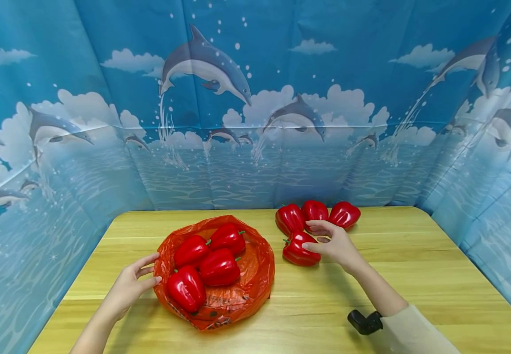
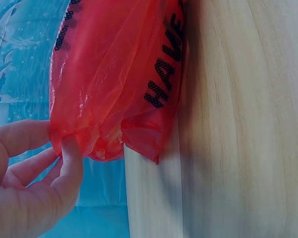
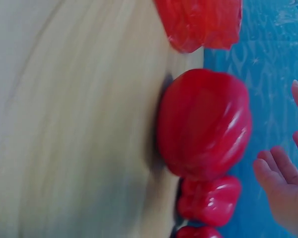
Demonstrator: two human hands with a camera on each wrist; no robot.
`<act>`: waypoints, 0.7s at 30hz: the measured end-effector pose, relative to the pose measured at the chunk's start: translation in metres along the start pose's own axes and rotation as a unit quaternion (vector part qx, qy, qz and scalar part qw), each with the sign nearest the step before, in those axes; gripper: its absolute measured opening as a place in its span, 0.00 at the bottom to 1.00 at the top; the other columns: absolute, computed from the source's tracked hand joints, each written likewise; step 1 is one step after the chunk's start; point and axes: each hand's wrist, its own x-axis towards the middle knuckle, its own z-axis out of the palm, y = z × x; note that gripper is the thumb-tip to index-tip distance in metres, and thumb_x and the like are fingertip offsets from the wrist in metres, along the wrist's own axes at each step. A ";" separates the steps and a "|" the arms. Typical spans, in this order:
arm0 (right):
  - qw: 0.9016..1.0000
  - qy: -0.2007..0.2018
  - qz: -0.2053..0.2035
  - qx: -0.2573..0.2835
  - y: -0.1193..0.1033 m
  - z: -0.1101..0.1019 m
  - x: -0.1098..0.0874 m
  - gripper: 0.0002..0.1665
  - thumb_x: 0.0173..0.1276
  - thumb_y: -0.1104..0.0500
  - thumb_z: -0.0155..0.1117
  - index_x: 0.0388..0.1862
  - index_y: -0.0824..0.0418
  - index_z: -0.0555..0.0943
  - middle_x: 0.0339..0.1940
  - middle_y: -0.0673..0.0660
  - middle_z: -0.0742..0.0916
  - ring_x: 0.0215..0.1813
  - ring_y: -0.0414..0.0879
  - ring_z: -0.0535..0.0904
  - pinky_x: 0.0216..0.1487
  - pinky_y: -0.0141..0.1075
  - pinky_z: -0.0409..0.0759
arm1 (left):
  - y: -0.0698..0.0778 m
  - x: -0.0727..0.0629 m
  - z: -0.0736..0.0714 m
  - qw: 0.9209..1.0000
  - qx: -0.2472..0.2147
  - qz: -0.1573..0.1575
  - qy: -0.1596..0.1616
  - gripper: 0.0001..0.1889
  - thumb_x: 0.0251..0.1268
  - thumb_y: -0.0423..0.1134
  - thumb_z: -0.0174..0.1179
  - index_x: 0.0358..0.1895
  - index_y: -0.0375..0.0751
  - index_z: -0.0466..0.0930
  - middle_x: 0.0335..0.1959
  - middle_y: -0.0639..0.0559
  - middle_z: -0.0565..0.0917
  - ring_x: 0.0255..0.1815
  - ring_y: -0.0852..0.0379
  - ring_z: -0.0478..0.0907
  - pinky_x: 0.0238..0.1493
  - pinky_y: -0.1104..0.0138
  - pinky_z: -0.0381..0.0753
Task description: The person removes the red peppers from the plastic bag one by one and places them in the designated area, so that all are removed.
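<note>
My left hand [image 1: 127,285] pinches the left rim of a red plastic bag [image 1: 255,300], thumb and finger on its edge in the left wrist view. The bag stands wide open on the table, with several red bell peppers [image 1: 220,267] lying inside. Over a red bell pepper [image 1: 298,251] right of the bag hovers my right hand [image 1: 337,246], fingers spread and slightly bent. In the right wrist view a gap shows between that hand [image 3: 288,188] and the nearest pepper [image 3: 203,124]. Three more peppers [image 1: 345,215] sit just behind, partly hidden by the fingers.
The wooden table [image 1: 414,275] ends at a blue dolphin-print curtain [image 1: 255,172] along its back and sides. A black device [image 1: 365,322] is fixed at my right wrist, by the light sleeve [image 1: 414,334].
</note>
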 end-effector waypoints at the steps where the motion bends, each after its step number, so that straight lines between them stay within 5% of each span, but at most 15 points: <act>1: 1.000 -0.005 -0.001 0.003 -0.003 0.001 0.001 0.36 0.55 0.58 0.72 0.61 0.67 0.70 0.56 0.68 0.76 0.56 0.61 0.73 0.58 0.51 0.71 | 0.000 0.000 0.000 1.000 0.000 0.000 0.000 0.31 0.58 0.23 0.57 0.66 0.24 0.59 0.64 0.30 0.64 0.60 0.36 0.66 0.43 0.69 0.78; 11: 0.996 -0.078 -0.026 0.031 -0.025 0.020 0.008 0.36 0.54 0.59 0.73 0.61 0.67 0.71 0.57 0.64 0.77 0.57 0.61 0.72 0.55 0.46 0.74 | 0.000 -0.001 0.001 1.000 0.003 -0.005 0.001 0.31 0.58 0.23 0.57 0.66 0.25 0.59 0.64 0.30 0.65 0.60 0.37 0.66 0.43 0.69 0.79; 21: 0.987 -0.143 -0.068 0.028 -0.037 0.056 0.022 0.32 0.54 0.60 0.72 0.58 0.65 0.74 0.55 0.62 0.78 0.55 0.58 0.73 0.59 0.52 0.70 | -0.002 0.000 0.001 1.000 0.008 0.010 -0.001 0.31 0.58 0.24 0.57 0.66 0.24 0.59 0.63 0.29 0.65 0.58 0.37 0.68 0.41 0.69 0.79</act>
